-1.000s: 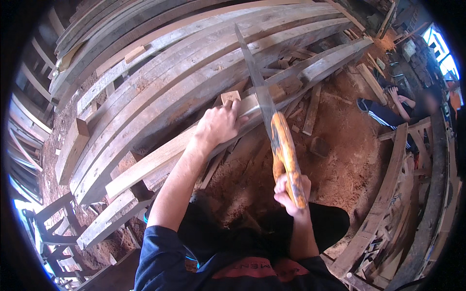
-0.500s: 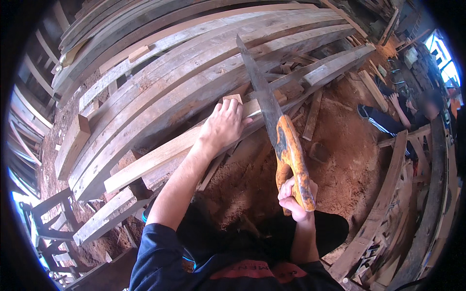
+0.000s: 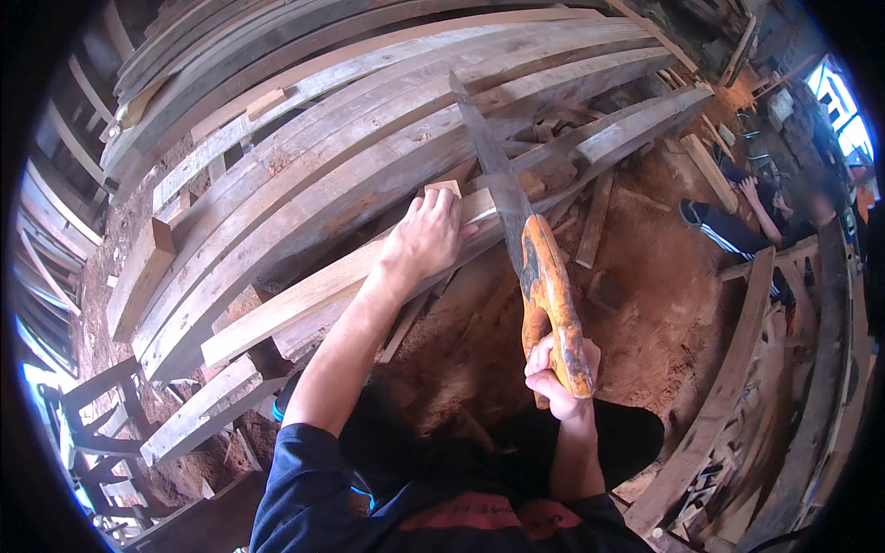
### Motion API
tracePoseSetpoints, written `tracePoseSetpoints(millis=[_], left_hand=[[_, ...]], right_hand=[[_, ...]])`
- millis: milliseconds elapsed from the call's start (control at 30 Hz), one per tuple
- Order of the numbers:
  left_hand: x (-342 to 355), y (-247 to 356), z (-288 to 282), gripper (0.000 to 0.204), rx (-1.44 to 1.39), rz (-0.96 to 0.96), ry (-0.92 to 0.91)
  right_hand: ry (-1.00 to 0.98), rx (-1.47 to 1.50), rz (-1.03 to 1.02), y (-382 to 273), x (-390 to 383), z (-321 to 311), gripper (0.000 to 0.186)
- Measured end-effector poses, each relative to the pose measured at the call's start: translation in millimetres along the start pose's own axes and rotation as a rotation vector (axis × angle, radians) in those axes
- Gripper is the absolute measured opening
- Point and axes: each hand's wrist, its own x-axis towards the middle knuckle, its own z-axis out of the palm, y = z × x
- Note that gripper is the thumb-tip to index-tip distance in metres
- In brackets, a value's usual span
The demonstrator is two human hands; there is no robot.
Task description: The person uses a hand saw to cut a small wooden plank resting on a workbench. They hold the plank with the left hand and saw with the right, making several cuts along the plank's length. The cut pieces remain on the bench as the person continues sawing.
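My right hand is wrapped round the worn orange handle of a handsaw. The long grey blade points away from me and crosses a pale wooden beam. Where blade and beam meet, the depth of any cut cannot be made out. Just left of the blade, my left hand is closed over the beam, its fingers curled over the far side and the thumb toward the blade. A small wood block shows at its fingertips. The beam lies on other timbers, slanting from lower left to upper right.
Long weathered planks are stacked beyond the beam. Reddish sawdust-covered ground lies to the right. A seated person is at the far right, near more timbers. A wooden frame stands at the lower left.
My right hand and the saw handle have shifted slightly forward and left. My left hand keeps its place on the beam.
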Motion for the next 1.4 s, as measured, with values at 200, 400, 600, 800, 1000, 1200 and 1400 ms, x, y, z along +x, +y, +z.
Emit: tracePoseSetpoints(millis=[200, 400, 600, 800, 1000, 1200, 1400], left_hand=[[-1, -3, 3, 0.045, -0.021, 0.012, 0.027], [0, -3, 3, 0.045, -0.019, 0.012, 0.021], [-1, -5, 6, 0.046, -0.008, 0.030, 0.046], [-2, -2, 2, 0.047, -0.014, -0.002, 0.024], [2, -2, 4, 0.050, -0.002, 0.009, 0.012], [-2, -1, -1, 0.054, -0.050, 0.011, -0.053], [-1, -3, -8, 0.053, -0.192, 0.020, -0.078]], right_hand=[[0.024, 0.170, 0.044, 9, -4, -13, 0.020], [-0.001, 0.033, -0.002, 15, -1, -12, 0.021], [-0.038, 0.040, 0.076, 3, 12, -14, 0.021], [-0.096, -0.095, 0.067, -5, 19, -7, 0.020], [-0.010, 0.479, 0.075, 19, 10, -24, 0.022], [0.029, 0.188, 0.042, 0, -4, -17, 0.021], [-0.056, 0.162, -0.195, -38, -31, -48, 0.031]])
